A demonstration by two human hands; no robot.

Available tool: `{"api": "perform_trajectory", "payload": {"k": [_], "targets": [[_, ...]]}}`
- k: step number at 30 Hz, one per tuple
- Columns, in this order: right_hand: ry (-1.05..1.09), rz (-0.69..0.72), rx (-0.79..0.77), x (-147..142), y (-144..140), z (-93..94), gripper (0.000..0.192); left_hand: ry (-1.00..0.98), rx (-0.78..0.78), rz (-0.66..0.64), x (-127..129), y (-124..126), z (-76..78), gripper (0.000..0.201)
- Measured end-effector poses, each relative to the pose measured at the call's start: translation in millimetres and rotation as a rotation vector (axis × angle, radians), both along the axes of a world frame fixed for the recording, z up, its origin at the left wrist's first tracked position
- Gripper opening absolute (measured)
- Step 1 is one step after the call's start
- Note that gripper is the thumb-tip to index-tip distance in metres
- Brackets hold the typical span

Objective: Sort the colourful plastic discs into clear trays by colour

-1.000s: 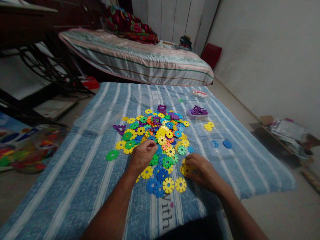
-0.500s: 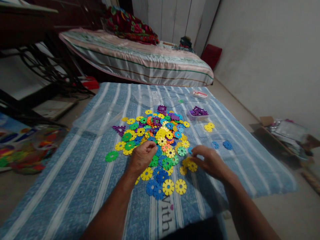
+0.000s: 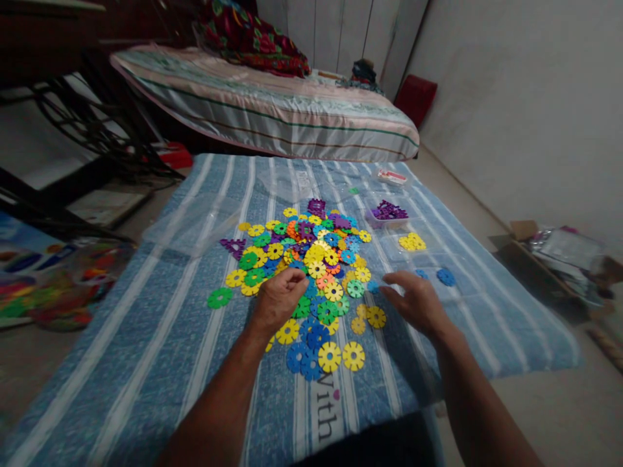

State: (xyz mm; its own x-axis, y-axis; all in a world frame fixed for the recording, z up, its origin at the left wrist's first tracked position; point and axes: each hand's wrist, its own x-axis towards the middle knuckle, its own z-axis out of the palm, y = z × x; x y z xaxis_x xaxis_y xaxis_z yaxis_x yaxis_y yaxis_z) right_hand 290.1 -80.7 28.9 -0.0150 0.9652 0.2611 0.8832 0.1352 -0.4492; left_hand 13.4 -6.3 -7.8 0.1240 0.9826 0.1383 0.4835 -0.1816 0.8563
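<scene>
Notched plastic discs in yellow, green, blue and orange lie in a loose pile [image 3: 316, 251] on a striped blue cloth. My left hand [image 3: 281, 298] is at the pile's near left side, fingers curled with thumb and forefinger together. Whatever it may pinch is hidden. To the right of the pile is my right hand [image 3: 413, 301], its thumb and forefinger apart with nothing between them. Closest to its fingertips lies a light blue disc [image 3: 372, 287]. A yellow disc [image 3: 376, 317] rests below that hand. Beyond it, yellow discs [image 3: 413, 242] and a blue disc [image 3: 445, 277] sit in clear trays.
A clear container of purple pieces [image 3: 389, 213] stands at the back right. Clear plastic lids [image 3: 195, 220] lie at the left. Behind the cloth-covered surface [image 3: 160, 363] is a bed [image 3: 292, 123]. An open cardboard box [image 3: 549, 272] is on the floor at right.
My right hand has shifted slightly up and away from the yellow discs, and its thumb and forefinger look further apart. My left hand stays nearly still. The view has tilted a little.
</scene>
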Motion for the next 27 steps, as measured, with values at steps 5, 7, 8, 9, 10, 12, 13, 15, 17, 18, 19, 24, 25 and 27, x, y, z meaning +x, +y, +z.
{"api": "perform_trajectory", "payload": {"k": [5, 7, 8, 9, 10, 12, 13, 15, 17, 18, 19, 24, 25, 27], "targets": [[-0.170, 0.207, -0.243, -16, -18, 5.1, 0.014, 0.024, 0.004, -0.006, 1, -1, 4.6, 0.021], [-0.213, 0.205, -0.304, -20, -23, 4.6, 0.016, 0.032, 0.004, -0.013, 1, -1, 7.0, 0.021], [-0.221, 0.193, -0.323, -22, -25, 3.4, 0.016, 0.032, 0.003, -0.017, 1, -1, 7.9, 0.021], [-0.219, 0.185, -0.334, -22, -27, 1.9, 0.015, 0.031, 0.002, -0.019, 1, -1, 8.6, 0.021], [-0.210, 0.180, -0.341, -22, -28, 0.4, 0.014, 0.029, 0.002, -0.019, 2, -2, 9.0, 0.021], [-0.188, 0.172, -0.347, -22, -29, -2.1, 0.013, 0.027, -0.001, -0.016, 2, -2, 9.4, 0.021], [-0.178, 0.169, -0.348, -21, -29, -2.9, 0.013, 0.027, -0.001, -0.014, 2, -2, 9.4, 0.021], [-0.161, 0.160, -0.344, -21, -29, -3.9, 0.015, 0.030, -0.002, -0.010, 2, -2, 9.4, 0.021], [-0.143, 0.149, -0.330, -22, -29, -4.7, 0.016, 0.038, 0.000, -0.011, 2, -2, 9.2, 0.021], [-0.134, 0.143, -0.323, -22, -29, -5.0, 0.015, 0.042, 0.003, -0.011, 2, -2, 8.9, 0.021], [-0.127, 0.136, -0.317, -23, -29, -5.1, 0.014, 0.045, 0.006, -0.010, 1, -2, 8.5, 0.021], [-0.134, 0.135, -0.337, -27, -29, 1.2, 0.008, 0.034, 0.013, -0.008, 1, -1, 5.1, 0.022], [-0.139, 0.149, -0.346, -27, -29, 3.3, 0.011, 0.031, 0.012, -0.009, 1, 0, 4.3, 0.022], [-0.145, 0.174, -0.362, -29, -30, 6.6, 0.014, 0.026, 0.011, -0.011, 0, 0, 2.8, 0.021]]}}
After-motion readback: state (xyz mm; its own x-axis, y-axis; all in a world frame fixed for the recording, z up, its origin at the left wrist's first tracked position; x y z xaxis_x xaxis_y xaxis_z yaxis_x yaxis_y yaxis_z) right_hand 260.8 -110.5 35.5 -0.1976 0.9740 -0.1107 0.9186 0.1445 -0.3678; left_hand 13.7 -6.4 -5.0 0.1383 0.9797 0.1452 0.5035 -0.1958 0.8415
